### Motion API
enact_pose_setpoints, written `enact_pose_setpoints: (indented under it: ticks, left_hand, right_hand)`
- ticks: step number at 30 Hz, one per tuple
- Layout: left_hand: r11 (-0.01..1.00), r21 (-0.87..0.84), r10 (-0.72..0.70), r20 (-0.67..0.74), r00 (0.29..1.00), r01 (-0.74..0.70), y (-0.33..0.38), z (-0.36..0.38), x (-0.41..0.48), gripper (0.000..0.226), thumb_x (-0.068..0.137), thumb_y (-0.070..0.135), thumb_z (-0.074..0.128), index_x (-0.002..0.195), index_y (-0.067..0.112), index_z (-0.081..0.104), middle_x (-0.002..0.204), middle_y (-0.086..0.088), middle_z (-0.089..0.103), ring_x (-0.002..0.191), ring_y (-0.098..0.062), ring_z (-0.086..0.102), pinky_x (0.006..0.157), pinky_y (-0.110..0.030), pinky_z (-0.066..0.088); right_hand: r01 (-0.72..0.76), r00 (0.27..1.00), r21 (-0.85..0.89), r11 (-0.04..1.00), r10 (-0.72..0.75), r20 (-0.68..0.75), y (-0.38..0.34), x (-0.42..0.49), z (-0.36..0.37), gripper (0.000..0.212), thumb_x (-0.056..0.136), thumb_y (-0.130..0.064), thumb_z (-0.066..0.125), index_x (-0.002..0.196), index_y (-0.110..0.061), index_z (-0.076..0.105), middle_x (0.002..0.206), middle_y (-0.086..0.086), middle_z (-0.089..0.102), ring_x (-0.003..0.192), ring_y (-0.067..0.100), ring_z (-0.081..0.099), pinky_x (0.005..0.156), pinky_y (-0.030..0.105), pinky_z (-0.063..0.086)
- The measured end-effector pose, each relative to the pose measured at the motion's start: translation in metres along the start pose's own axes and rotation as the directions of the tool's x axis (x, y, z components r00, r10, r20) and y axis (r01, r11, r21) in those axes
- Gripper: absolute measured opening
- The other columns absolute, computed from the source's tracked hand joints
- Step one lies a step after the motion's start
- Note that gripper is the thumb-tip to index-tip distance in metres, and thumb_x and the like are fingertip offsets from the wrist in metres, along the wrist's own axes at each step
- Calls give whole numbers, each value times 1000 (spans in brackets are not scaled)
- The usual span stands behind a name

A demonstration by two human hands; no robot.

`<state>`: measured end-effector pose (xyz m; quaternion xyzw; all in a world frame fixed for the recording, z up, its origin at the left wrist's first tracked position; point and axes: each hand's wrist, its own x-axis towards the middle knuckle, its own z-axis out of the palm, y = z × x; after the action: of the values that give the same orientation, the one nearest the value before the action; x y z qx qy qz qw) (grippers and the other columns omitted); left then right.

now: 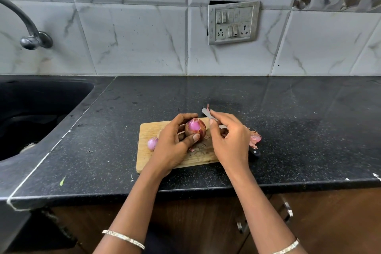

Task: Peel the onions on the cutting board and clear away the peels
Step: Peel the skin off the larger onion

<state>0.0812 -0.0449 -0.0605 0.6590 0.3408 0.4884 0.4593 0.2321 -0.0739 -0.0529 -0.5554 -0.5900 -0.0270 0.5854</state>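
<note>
Forearms, each ringed by 1 thin silver bangle (123, 239), reach from the near edge to the pale wooden cutting board (147, 130). My left hand (171, 148) grips the large red onion (195, 128) just above the board's middle, thumb curled across its near side and fingers wrapped over the far side. The onion's top shows bare glossy pink; dry brown skin remains on its flanks. My right hand (231, 142) is curled round the black-handled steel knife (205, 112), blade pointing away past the onion. Thumb and forefinger seem to pinch 1 scrap of skin against the blade, though I cannot tell for certain. Beside my left hand, 1 small peeled pink onion (152, 143) lies on the board's left part.

Handling, as I judge it: the bulb is firm, light and round, so it will roll if released. The bared flesh looks slick, so the dry flanks give the safer hold. The skin is thin and brittle and is best caught at a loose edge by the bared top.

Pink papery peels (255, 137) lie on the black speckled stone counter (299, 130) just off the board's right edge; almost weightless, they should sweep more easily than they pick up. Farther off are the dark sink (41, 105), curved metal tap (31, 33), grey switch plate (233, 22) and white marbled tiles (134, 37).
</note>
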Motion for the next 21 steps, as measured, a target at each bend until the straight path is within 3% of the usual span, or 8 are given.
enact_pose_setpoints:
  ticks: [3, 7, 11, 14, 18, 21]
  left_hand:
    - [1000, -23, -7, 1, 1000, 7, 0, 0, 0, 48, 88, -7, 70, 129, 19, 63, 126, 0, 67, 116, -13, 65, 97, -27, 55]
    - [999, -38, -9, 3, 1000, 9, -1, 0, 1, 49, 88, -5, 72, 128, 21, 64, 127, 0, 67, 116, -13, 65, 93, -27, 56]
    - [999, -30, -13, 0, 1000, 13, 0, 0, 0, 49, 87, -6, 71, 128, 21, 63, 126, 1, 67, 113, -11, 66, 92, -25, 55]
    - [999, -29, -13, 2, 1000, 13, 2, 0, -1, 48, 88, -6, 71, 128, 19, 63, 125, -1, 67, 110, -9, 67, 91, -23, 55]
    - [1000, -22, -12, 0, 1000, 12, 2, 0, -1, 49, 88, -6, 71, 129, 19, 63, 126, 0, 67, 110, -9, 67, 90, -22, 55]
    - [1000, -25, -14, 2, 1000, 14, 1, 0, -1, 49, 88, -5, 71, 129, 21, 63, 126, 0, 67, 111, -10, 66, 90, -22, 55]
  right_hand:
    - [-5, 1000, 6, 1000, 5, 4, 1, -1, 1, 9, 85, -15, 75, 92, -17, 81, 89, -8, 76, 84, 5, 68, 76, 30, 56]
    - [-23, 1000, 10, 1000, 23, -14, -1, -2, -1, 8, 78, -10, 79, 80, -16, 74, 79, -13, 69, 76, 5, 66, 71, 31, 56]
    - [-40, 999, -4, 999, 40, -21, 3, -2, 0, 16, 82, -1, 70, 88, -15, 73, 86, -9, 71, 82, 8, 66, 75, 34, 57]
    - [4, 999, 13, 1000, -4, -38, 1, -2, -2, 25, 91, 4, 56, 99, -12, 74, 95, -5, 74, 90, 5, 67, 80, 29, 55]
    - [-2, 999, 91, 996, 6, -40, 2, -3, -1, 10, 103, -14, 55, 107, -14, 64, 90, -8, 72, 85, 3, 68, 76, 32, 55]
    - [19, 998, 48, 999, -16, -62, 1, -3, -1, 9, 99, -10, 59, 103, -14, 65, 90, -11, 67, 86, 10, 65, 75, 39, 54]
